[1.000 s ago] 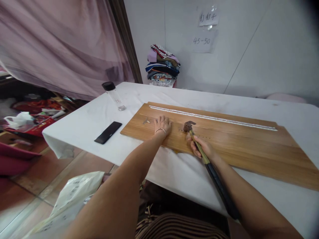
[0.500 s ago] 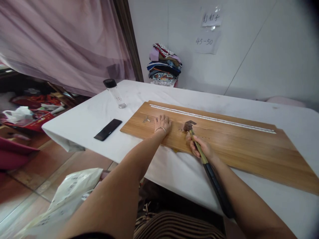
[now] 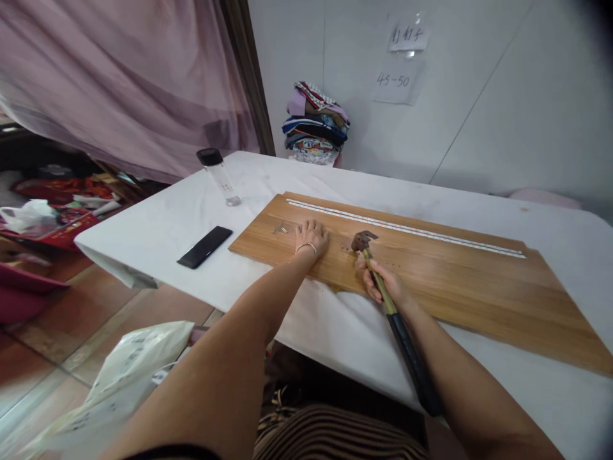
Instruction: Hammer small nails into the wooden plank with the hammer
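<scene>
A long wooden board (image 3: 454, 281) lies across the white table (image 3: 158, 230). My left hand (image 3: 311, 236) rests flat on the board's left part, fingers spread, holding nothing. My right hand (image 3: 385, 284) grips a hammer (image 3: 378, 281) close to its head, which touches the board beside a row of small nail marks (image 3: 383, 262). The hammer's dark handle runs back along my forearm. A few loose nails (image 3: 280, 228) lie on the board to the left of my left hand. A pale strip (image 3: 407, 227) runs along the board's far edge.
A black phone (image 3: 205, 246) and a clear bottle with a black cap (image 3: 218, 176) stand on the table to the left. Folded clothes (image 3: 313, 124) are stacked by the wall. A white bag (image 3: 129, 377) lies near my left arm; clutter fills the floor at left.
Only the view has shifted slightly; both hands and the hammer stay in the same place on the board.
</scene>
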A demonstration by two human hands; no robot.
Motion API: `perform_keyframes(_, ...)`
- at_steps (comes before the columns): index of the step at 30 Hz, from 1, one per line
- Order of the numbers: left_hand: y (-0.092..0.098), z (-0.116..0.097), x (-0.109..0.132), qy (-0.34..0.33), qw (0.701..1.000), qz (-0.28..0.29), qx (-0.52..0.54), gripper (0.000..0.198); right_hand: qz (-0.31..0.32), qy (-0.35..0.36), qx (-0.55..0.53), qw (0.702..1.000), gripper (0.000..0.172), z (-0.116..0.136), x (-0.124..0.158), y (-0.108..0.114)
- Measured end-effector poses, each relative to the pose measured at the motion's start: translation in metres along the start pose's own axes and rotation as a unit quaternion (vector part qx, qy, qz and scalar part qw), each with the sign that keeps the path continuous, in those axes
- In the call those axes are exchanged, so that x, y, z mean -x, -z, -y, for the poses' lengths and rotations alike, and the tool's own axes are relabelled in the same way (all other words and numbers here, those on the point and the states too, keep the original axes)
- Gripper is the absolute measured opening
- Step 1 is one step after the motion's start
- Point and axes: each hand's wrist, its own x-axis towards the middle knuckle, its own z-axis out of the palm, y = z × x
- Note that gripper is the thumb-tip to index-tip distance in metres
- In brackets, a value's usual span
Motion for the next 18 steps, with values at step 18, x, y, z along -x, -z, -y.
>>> perform_keyframes(18,0.0063,-0.0034,0.0021,0.004,1.000,0.005,0.009,0.038,-0.014,-0.006,0.015,1.000,0.044,0.0030,0.0012,-0.0019)
